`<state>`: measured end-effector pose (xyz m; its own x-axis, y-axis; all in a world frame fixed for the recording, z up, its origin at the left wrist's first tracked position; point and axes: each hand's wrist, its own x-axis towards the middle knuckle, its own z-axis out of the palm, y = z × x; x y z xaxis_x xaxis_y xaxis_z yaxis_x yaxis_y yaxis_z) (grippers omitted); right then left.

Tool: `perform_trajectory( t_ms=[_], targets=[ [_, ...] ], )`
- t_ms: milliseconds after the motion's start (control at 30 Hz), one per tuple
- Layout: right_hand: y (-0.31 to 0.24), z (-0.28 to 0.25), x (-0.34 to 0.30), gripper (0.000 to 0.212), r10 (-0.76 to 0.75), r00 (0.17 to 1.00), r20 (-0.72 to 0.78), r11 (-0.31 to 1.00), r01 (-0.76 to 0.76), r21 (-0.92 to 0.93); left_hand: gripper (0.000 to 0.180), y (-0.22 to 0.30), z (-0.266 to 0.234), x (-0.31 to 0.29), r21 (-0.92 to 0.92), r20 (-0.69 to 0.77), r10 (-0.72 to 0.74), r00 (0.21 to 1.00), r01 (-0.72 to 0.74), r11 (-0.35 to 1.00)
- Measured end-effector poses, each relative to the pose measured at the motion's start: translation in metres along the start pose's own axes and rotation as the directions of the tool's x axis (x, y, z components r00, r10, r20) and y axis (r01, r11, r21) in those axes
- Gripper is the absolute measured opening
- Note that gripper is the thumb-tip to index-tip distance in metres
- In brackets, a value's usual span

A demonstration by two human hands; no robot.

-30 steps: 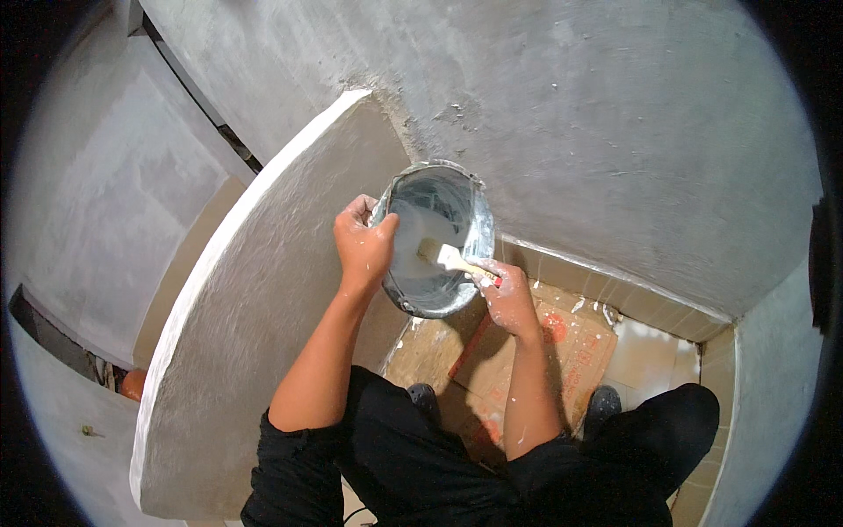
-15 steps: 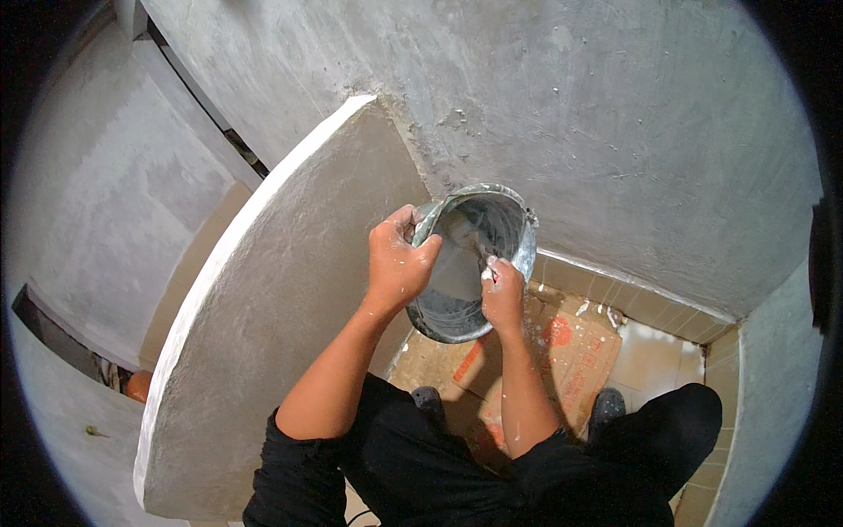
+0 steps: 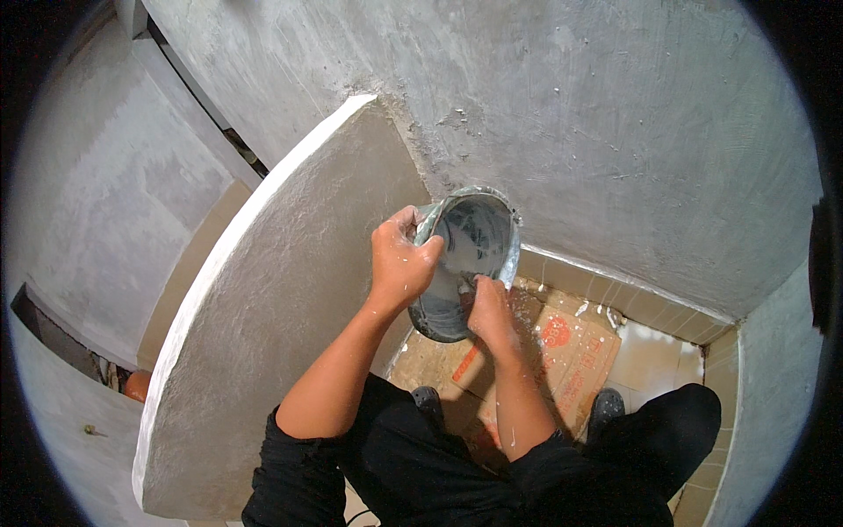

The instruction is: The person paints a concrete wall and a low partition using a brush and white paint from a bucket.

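Note:
My left hand (image 3: 399, 260) grips the rim of a grey, plaster-smeared bucket (image 3: 470, 255), which is tilted steeply onto its side with its mouth facing me. My right hand (image 3: 488, 312) reaches into the bucket's lower edge, fingers closed; the scraper blade it held a moment ago is hidden by the hand and rim. Wet grey plaster coats the bucket's inside. The bucket hangs just right of a curved plastered slab (image 3: 263, 307) and in front of the grey wall (image 3: 571, 132).
Flattened cardboard (image 3: 571, 351) spattered with plaster lies on the tiled floor (image 3: 654, 351) under the bucket. My shoes (image 3: 606, 406) and black trousers are below. A plastered wall panel (image 3: 97, 202) stands to the left, with an orange object (image 3: 136, 384) low beside it.
The bucket has been tipped from nearly level to steeply on its side. My right hand has moved down to its lower rim, and the pale scraper blade is no longer visible.

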<state>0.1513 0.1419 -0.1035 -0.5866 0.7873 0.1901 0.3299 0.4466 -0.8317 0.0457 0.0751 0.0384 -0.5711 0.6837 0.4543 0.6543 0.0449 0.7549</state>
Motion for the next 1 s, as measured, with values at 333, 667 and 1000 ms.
perform_trajectory(
  t_ms=[333, 667, 1000],
  targets=[
    [0.013, 0.016, 0.018, 0.022, -0.081, 0.997, -0.003, 0.874, 0.072, 0.48, 0.009, -0.008, -0.007, 0.003, 0.081, -0.074, -0.043, 0.996, 0.049, 0.995],
    [-0.007, -0.006, 0.013, 0.022, 0.069, 0.996, -0.05, 0.995, -0.066, 0.071, 0.013, -0.018, 0.0, 0.007, 0.003, -0.007, -0.077, 0.997, 0.077, 0.997],
    [0.015, -0.032, 0.02, 0.033, -0.02, 0.984, 0.179, 0.751, -0.103, 0.652, 0.012, -0.029, -0.022, 0.008, -0.023, -0.182, -0.212, 0.96, 0.211, 0.977]
  ],
)
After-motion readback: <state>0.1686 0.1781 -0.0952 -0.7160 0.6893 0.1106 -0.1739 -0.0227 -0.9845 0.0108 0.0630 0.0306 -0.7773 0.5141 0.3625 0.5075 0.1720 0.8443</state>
